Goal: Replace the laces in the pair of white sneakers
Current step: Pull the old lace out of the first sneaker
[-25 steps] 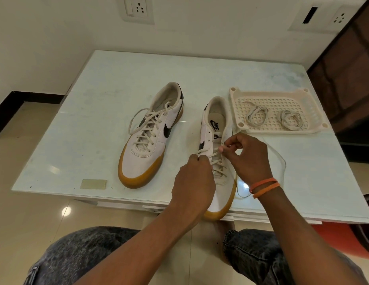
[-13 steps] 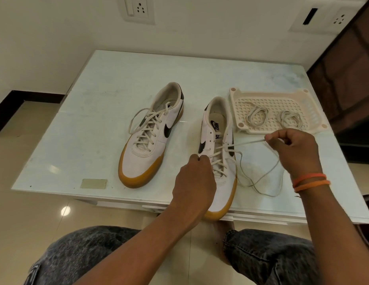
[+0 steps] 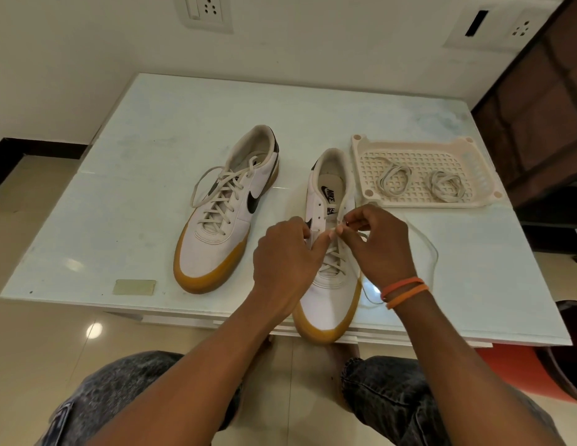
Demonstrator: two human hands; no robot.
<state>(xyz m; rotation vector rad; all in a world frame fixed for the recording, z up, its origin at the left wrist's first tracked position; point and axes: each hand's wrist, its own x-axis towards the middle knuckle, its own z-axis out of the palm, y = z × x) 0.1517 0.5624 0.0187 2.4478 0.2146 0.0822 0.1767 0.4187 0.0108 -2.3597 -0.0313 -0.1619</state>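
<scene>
Leftmost, the laced sneaker point(image 3: 227, 217) is seen lying flat on the glass table point(image 3: 145, 162), untouched, toe toward the near edge, its bow loose at the throat. Next, the left hand point(image 3: 285, 255) is curled over the inner eyelet row of the right-hand sneaker point(image 3: 329, 272), and the upper is pinched and steadied there. Just beside it, the right hand point(image 3: 374, 243) is closed on the lace point(image 3: 429, 252), the tip nipped between thumb and forefinger close over the eyelets near the tongue; whether the tip is already in a hole cannot be told. The lower eyelets are crossed with lace, the upper ones are bare. From the pinch, the slack is trailed right in a wide loop over the table and back under the wrist. The lace is judged light, limp and easily twisted, so it is best taken at its stiff tip; the shoe is judged soft-sided yet firm in the sole, best held by the eyelet stay. Farthest right, two coiled laces point(image 3: 393, 181) are lying in the perforated plastic tray point(image 3: 419, 202), well apart from both hands.
</scene>
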